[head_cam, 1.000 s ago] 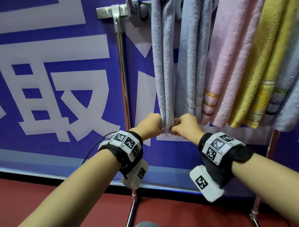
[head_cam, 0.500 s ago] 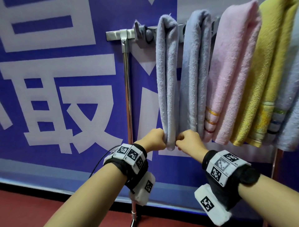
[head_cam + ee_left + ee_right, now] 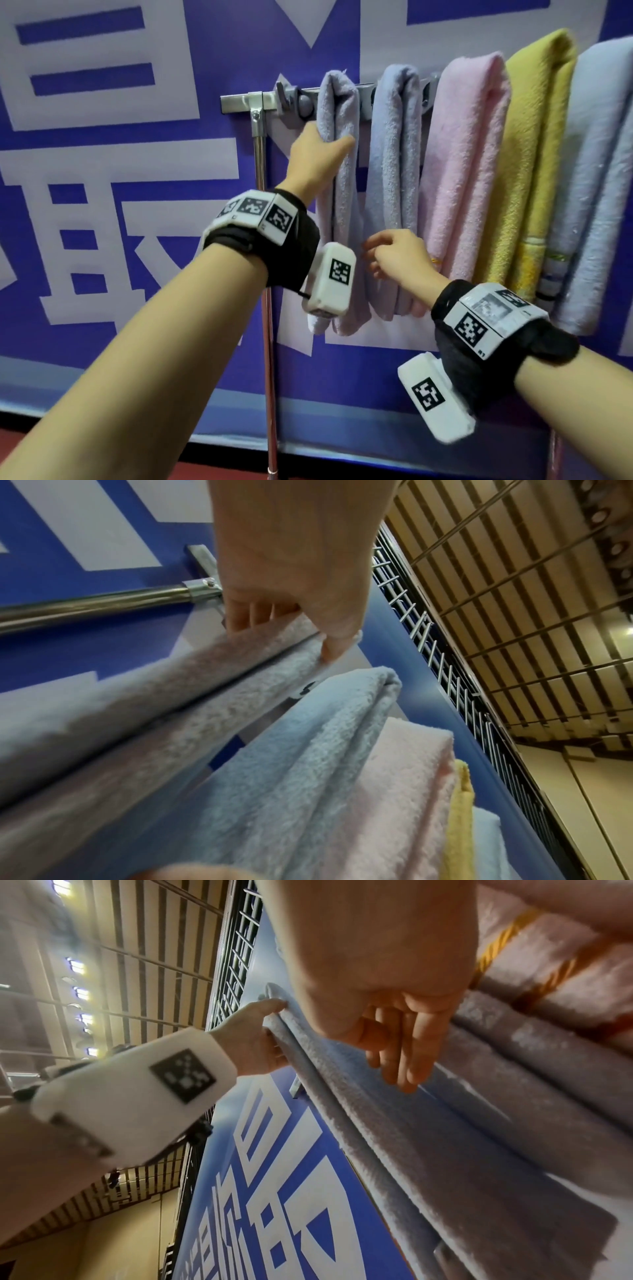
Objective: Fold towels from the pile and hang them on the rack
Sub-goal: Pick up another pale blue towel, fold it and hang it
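A lavender-grey towel (image 3: 342, 205) hangs folded over the left end of the metal rack bar (image 3: 246, 102). My left hand (image 3: 329, 144) grips it just below the bar, thumb across the front and fingers behind; in the left wrist view the hand (image 3: 291, 620) pinches the towel (image 3: 171, 696) the same way. My right hand (image 3: 373, 253) hangs lower, in front of the gap between this towel and the light blue towel (image 3: 394, 171). Its fingers (image 3: 411, 1053) are loosely curled and hold nothing.
Further right on the rack hang a pink towel (image 3: 466, 171), a yellow towel (image 3: 534, 154) and a pale blue towel (image 3: 596, 171). The rack's upright post (image 3: 262, 164) stands left of my left hand. A blue and white banner (image 3: 102, 205) is close behind.
Both hands were pinching the grey towel's bottom edge. My left hand has risen to the towel's top near the bar, and my right hand has let go and opened.
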`<state>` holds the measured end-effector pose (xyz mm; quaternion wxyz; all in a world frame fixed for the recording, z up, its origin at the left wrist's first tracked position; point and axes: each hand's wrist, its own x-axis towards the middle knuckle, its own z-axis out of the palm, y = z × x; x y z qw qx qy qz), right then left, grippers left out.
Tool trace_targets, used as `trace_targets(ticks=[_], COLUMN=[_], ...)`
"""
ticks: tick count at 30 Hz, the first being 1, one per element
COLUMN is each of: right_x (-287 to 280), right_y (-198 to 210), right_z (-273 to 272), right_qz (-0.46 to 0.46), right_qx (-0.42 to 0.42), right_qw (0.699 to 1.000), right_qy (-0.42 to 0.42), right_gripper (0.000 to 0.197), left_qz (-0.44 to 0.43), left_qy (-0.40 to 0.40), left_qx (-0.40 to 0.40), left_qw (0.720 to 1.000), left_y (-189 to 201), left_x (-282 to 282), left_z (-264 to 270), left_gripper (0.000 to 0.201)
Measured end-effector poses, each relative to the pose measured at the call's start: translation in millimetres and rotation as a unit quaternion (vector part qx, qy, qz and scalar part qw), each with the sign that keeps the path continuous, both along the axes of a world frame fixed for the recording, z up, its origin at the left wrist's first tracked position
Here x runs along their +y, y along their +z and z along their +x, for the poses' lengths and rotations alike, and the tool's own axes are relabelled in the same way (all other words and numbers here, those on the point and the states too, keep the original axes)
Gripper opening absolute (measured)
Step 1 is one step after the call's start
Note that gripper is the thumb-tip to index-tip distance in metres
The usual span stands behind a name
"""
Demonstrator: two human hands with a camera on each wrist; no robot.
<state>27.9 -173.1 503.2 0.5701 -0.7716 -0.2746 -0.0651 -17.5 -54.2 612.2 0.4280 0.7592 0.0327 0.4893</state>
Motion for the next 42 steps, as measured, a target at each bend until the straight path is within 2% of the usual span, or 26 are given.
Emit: trace_targets(ticks=[3, 8, 10, 14, 18, 23, 28, 31, 36, 38, 42], right_x=[-9, -18, -21, -24, -24, -25, -31, -38, -57, -69, -98], right_y=[6, 13, 14, 15, 24, 30, 22, 15, 5, 3, -11], right_z=[-8, -13, -13, -13, -14, -16, -17, -17, -16, -18, -17], right_qz=[0.013, 0.026, 0.023, 0.029, 0.040, 0.047, 0.037, 0.036, 0.030, 0.043, 0.000], right_qx=[0.011, 0.000, -0.002, 0.014, 0.032, 0.034, 0.058, 0.081, 0.099, 0.107, 0.081], right_qw=[1.000, 0.999, 0.999, 0.999, 0.998, 0.998, 0.997, 0.996, 0.995, 0.993, 0.995], right_qy=[0.013, 0.024, 0.026, 0.027, 0.029, 0.025, 0.026, 0.019, -0.004, -0.014, -0.061], right_gripper=[0.031, 0.031, 0.030, 0.030, 0.030, 0.031, 0.031, 0.027, 0.026, 0.023, 0.025], left_qz=[0.006, -0.004, 0.015, 0.057, 0.049, 0.113, 0.191, 0.211, 0.226, 0.226, 0.220], left_qy=[0.054, 0.083, 0.105, 0.147, 0.168, 0.236, 0.271, 0.237, 0.124, 0.089, 0.040], left_qx=[-0.017, -0.053, -0.061, -0.093, -0.099, -0.089, -0.119, -0.127, -0.108, -0.085, -0.029], left_qw=[0.998, 0.995, 0.992, 0.983, 0.980, 0.961, 0.936, 0.940, 0.960, 0.966, 0.974], left_y=[20, 35, 40, 52, 55, 57, 53, 42, 8, -9, -44], left_x=[-3, -7, -10, -15, -14, -12, -27, -49, -82, -93, -107], left_z=[6, 7, 5, 4, 3, -5, -13, -12, -1, 2, 5], left_gripper=[0.015, 0.045, 0.050, 0.037, 0.023, 0.025, 0.035, 0.029, 0.021, 0.022, 0.024])
